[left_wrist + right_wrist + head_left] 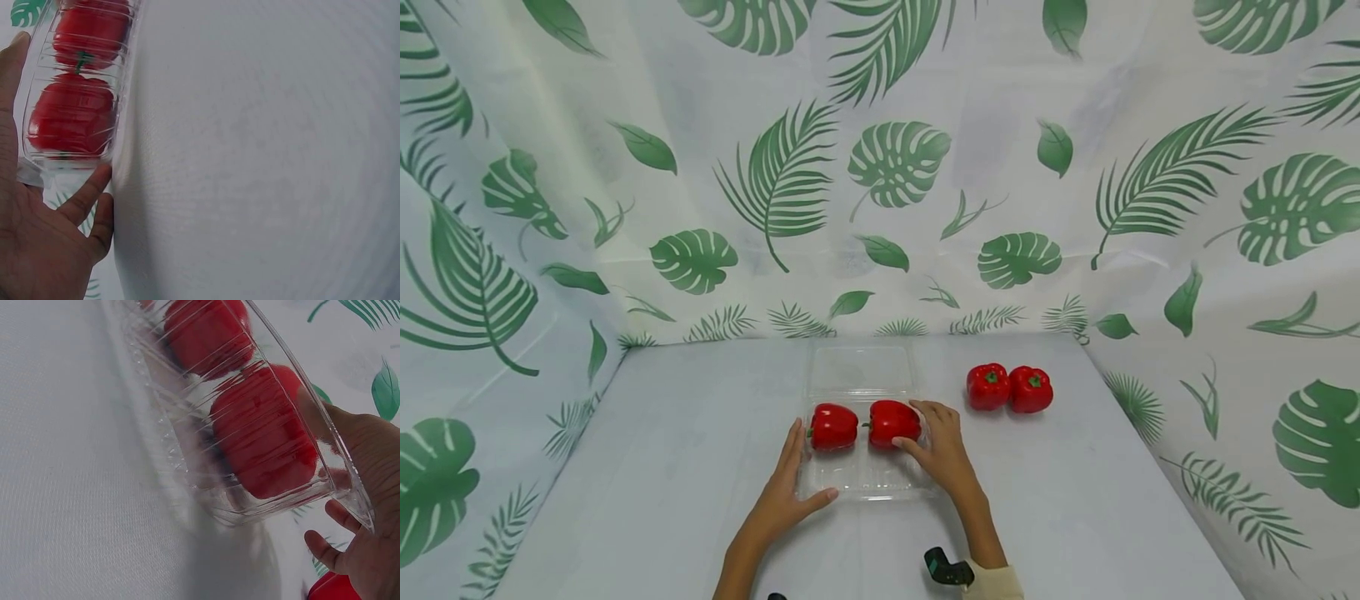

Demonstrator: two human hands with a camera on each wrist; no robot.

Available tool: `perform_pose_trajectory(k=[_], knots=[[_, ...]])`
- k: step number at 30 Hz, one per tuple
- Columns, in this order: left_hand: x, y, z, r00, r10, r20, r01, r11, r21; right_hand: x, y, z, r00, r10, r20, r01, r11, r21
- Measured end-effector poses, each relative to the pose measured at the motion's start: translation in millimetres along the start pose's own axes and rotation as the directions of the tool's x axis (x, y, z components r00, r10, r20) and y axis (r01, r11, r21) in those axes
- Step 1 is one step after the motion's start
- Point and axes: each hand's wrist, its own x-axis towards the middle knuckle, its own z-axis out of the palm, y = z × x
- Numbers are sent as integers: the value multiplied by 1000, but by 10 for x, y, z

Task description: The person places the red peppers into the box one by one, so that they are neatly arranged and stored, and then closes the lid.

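At the frame's lower centre, a clear container [891, 477] holds a left pepper [833, 427] and a right pepper [895, 423]. The right hand [946, 450] seems to grip the latter, though plastic blurs my view; the left hand [781, 493], fingers extended, rests beside the container's left wall.
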Motion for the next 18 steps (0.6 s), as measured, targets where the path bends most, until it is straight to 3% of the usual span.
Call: perform_pose_trajectory(k=[6, 10, 14, 18], knots=[[0, 17, -6, 1000, -21, -2, 21, 1000, -5, -23, -8, -72, 998, 46, -51, -45, 999, 25], [7, 20, -13, 1000, -19, -6, 19, 1000, 4, -29, 34, -109, 984, 8, -178, 2, 998, 58], [4, 18, -7, 1000, -22, -4, 22, 1000, 0, -34, 85, -162, 931, -19, -364, 41, 998, 55], [0, 13, 5, 1000, -29, -1, 29, 1000, -6, -38, 156, -218, 847, 5, -532, -8, 1000, -4]])
